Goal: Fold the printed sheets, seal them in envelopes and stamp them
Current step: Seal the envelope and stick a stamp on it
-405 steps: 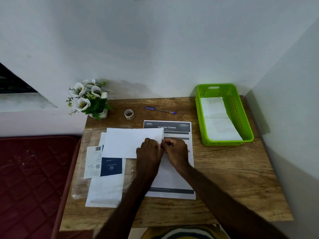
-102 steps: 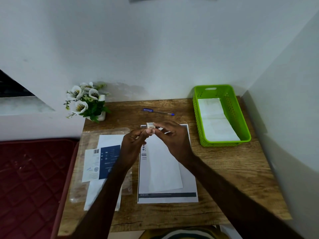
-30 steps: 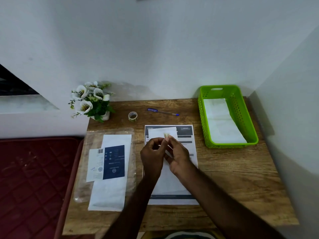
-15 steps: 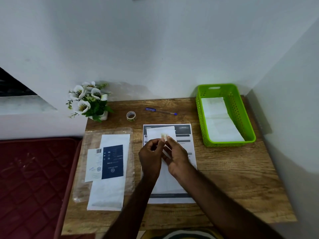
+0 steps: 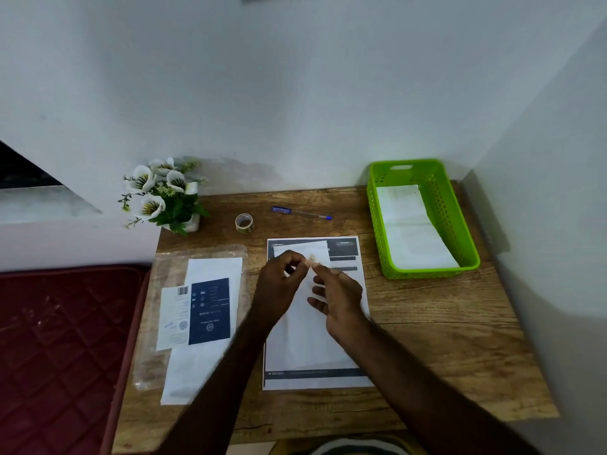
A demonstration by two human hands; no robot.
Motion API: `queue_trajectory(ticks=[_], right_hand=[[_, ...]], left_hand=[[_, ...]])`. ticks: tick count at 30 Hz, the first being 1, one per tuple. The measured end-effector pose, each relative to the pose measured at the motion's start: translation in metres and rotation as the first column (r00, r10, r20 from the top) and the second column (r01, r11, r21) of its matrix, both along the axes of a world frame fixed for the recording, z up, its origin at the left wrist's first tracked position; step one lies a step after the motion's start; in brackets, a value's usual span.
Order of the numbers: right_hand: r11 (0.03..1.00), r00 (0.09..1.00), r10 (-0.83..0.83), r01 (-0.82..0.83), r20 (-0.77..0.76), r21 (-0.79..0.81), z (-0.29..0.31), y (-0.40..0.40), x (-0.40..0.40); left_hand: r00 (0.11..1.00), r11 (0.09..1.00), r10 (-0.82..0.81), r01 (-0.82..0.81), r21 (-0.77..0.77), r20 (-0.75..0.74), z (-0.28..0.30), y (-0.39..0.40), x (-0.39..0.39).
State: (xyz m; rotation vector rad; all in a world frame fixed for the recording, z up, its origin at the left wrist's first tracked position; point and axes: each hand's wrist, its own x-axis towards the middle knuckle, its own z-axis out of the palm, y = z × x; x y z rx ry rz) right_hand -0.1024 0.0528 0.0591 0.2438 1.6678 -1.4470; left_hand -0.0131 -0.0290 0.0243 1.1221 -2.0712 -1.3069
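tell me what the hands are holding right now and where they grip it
A small pale sticker, likely a stamp, is pinched by its edges between the fingertips of the left hand and right hand, above the white envelope.

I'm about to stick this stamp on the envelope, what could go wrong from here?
The stamp is pinched between fingertips of both hands, so it may cling to a finger or go on crooked. The envelope lies loose on the printed sheet and could slide when pressed.
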Motion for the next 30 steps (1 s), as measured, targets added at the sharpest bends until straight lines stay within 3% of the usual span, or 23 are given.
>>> queue_trajectory(ticks=[4,13,20,30], right_hand=[[0.999,1.0,0.008,-0.007,-0.027,0.04,-0.003,-0.002,-0.005],[0.993,0.982,0.021,0.002,-0.188,0.121,-0.012,-0.02,-0.025],[0.979,0.973,0.08,-0.035,-0.218,0.201,-0.024,-0.033,-0.042],[0.971,0.969,0.085,-0.028,-0.231,0.238,-0.04,-0.039,-0.047]], left_hand=[[0.99,0.988,-0.091,0.103,-0.117,0.104,-0.005,-0.013,-0.002],[0.976,0.959,0.026,0.037,-0.279,0.218,-0.002,-0.025,-0.038],[0.918,0.946,0.031,0.101,-0.309,0.395,-0.011,-0.035,-0.055],[0.892,0.944,0.034,0.12,-0.308,0.452,-0.013,-0.035,-0.062]])
